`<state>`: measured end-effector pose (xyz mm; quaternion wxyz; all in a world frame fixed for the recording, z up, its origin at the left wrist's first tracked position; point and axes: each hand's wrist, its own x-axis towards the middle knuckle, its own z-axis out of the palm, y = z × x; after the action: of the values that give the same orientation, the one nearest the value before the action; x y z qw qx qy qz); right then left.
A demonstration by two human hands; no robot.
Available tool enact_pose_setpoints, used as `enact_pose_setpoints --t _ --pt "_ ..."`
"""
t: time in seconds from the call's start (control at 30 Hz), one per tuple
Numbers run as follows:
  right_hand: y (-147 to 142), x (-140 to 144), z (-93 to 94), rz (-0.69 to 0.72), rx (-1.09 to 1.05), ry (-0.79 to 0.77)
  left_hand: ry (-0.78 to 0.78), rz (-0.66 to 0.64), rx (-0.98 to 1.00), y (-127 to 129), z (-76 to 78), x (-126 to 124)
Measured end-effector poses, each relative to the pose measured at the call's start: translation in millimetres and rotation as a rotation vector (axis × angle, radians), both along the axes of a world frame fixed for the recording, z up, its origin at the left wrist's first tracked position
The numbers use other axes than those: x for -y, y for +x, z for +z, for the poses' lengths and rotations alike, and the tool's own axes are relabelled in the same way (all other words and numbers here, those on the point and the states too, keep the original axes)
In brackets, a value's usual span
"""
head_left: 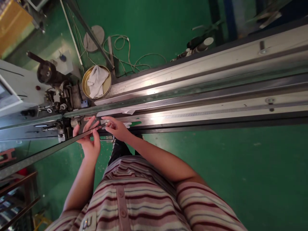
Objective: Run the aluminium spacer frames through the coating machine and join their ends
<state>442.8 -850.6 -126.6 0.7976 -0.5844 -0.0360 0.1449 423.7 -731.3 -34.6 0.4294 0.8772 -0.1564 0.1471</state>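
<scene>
1. The long metal machine bed (216, 73) runs across the whole view from the middle left to the upper right, with bright rails, dark grooves and a row of fine teeth along it.
2. The green floor (240, 166) lies on both sides of that bed.
3. The person's striped shirt (149, 205) fills the bottom of the view, on the near side of the bed.
4. A dark thin bar (48, 151) slants from the bed's near edge down to the lower left (it crosses in front of the left hand).
5. A cluster of machine parts (57, 96) sits at the bed's left end.
6. A round yellow tin (85, 84) with a white rag (97, 80) in it stands just beyond the bed's left end, and a loose cable (125, 54) coils on the floor past it.
7. The left hand (89, 141) is at the bed's near edge, fingers spread, thumb and fingers around the dark bar.
8. The right hand (117, 128) is just beside the left, fingertips pinched together on the bed's near rail; what they pinch is too small to tell.
</scene>
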Motion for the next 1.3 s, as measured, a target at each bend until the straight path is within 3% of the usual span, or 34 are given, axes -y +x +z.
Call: enact_pose_setpoints --t 0.2,0.37,0.57,0.7,0.77,0.83,0.93,1.0,1.07,1.13,1.3 --pt "-0.9 1.9 8.7 0.023 0.107 -0.093 0.018 0.035 -0.009 -0.9 0.2 -0.4" --pt "1.0 1.1 5.5 -0.004 0.033 -0.063 0.033 0.041 -0.006 -1.1 -0.6 -1.3" --pt "2.9 -3.0 3.3 0.019 0.129 -0.137 0.032 0.041 -0.011 -1.6 -2.2 -2.1" --pt "-4.6 5.6 5.6 -0.116 0.169 -0.199 0.037 0.046 0.011 -1.1 -4.2 -4.6" --pt "-17.5 29.7 1.9 -0.213 0.22 -0.327 0.021 0.034 0.012 -0.4 -5.2 -5.9" --pt "-37.2 73.1 -8.0 -0.376 0.248 -0.545 -0.002 0.021 0.004 0.5 -5.8 -6.6" --pt "-71.8 166.2 -29.3 -0.707 0.193 -1.017 -0.046 -0.008 0.002 1.7 -5.2 -7.3" --pt "-90.9 230.7 -40.8 -0.81 0.119 -1.321 -0.076 -0.023 -0.005 2.0 -4.1 -8.1" --pt "-102.6 282.1 -45.6 -0.725 0.05 -1.468 -0.094 -0.025 -0.015 1.5 -2.5 -9.7" --pt "-106.8 314.0 -43.5 -0.583 0.014 -1.523 -0.111 -0.022 -0.021 -0.2 -0.5 -12.3" --pt "-107.3 333.1 -20.8 -0.394 0.096 -1.558 -0.145 -0.036 0.008 -5.4 14.3 -21.7"
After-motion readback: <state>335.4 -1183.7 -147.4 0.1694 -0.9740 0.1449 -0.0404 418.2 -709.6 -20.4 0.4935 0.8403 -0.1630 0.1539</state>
